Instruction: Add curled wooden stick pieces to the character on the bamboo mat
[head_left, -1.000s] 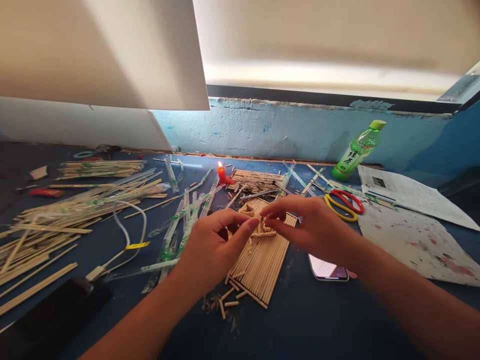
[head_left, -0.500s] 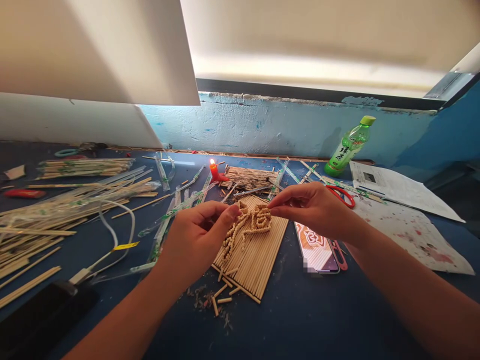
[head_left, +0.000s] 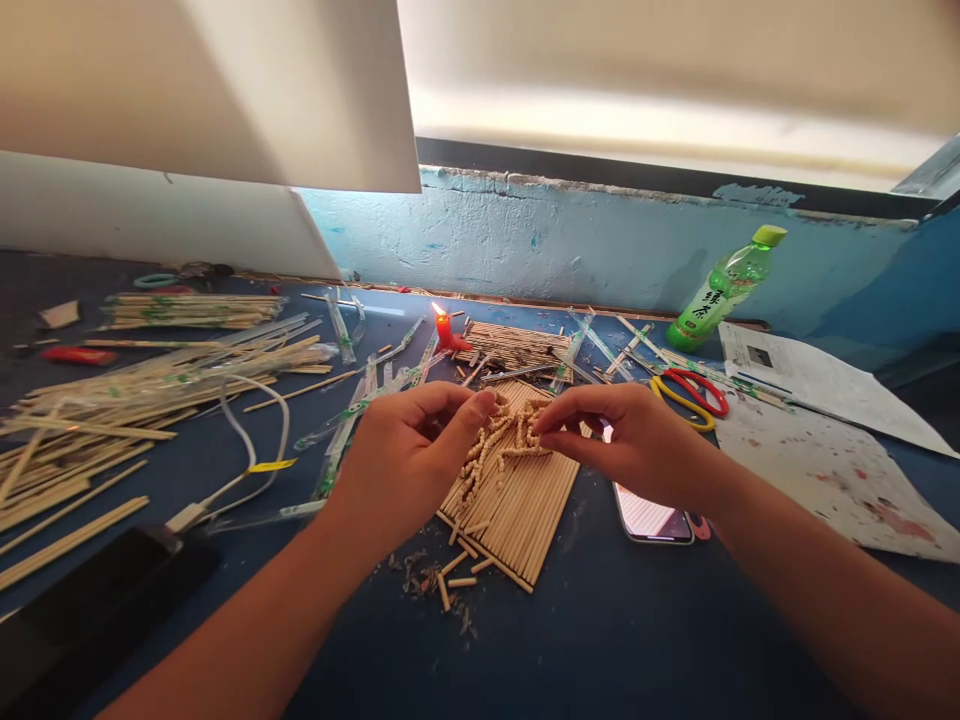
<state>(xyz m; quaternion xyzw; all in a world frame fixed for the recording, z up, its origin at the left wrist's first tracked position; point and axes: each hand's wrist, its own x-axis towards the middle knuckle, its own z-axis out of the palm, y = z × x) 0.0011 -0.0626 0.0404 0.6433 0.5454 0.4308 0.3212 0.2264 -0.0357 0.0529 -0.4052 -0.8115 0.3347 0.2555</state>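
Note:
A flat panel of side-by-side wooden sticks [head_left: 517, 500] lies on the blue table, with a raised curly figure of short stick pieces [head_left: 506, 440] on top. My left hand [head_left: 412, 465] is curled, its thumb pressing the left end of that figure. My right hand [head_left: 626, 435] pinches its fingertips together at the figure's right part; what it pinches is too small to name. Loose stick offcuts [head_left: 454, 580] lie at the panel's near edge.
A lit red candle [head_left: 444, 328] stands behind the panel next to a second stick panel [head_left: 510, 345]. A phone [head_left: 652, 520] lies under my right wrist. Red and yellow scissors [head_left: 690, 395], a green bottle [head_left: 724, 290], papers [head_left: 817, 385], chopstick piles [head_left: 127, 400] and a white cable [head_left: 240, 470] surround.
My right hand moved down and left onto the stick figure, covering more of the phone. My left thumb stays at the figure's left end. The view shifted a little.

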